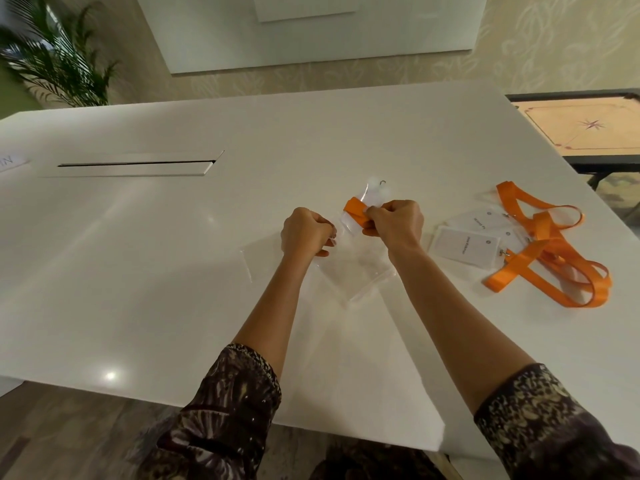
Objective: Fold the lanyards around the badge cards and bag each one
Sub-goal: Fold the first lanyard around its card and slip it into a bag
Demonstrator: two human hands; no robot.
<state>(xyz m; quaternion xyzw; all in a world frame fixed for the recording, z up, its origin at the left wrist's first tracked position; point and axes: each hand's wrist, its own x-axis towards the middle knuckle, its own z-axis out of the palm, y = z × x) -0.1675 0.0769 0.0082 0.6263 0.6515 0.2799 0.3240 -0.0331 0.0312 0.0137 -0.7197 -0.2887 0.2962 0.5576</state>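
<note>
Table (pixel 138 271): I see open passage across left and lower centre. Obstacles: slot (pixel 138 164) upper left; clear bags (pixel 360 275) centre; lanyard heap (pixel 543 226) with badge cards (pixel 460 242) at right.

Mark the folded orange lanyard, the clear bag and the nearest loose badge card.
folded orange lanyard (pixel 354 208), head view, middle of the visible band
clear bag (pixel 362 277), head view, its flat lower panel
nearest loose badge card (pixel 462 244), head view, centre of its white face
</note>
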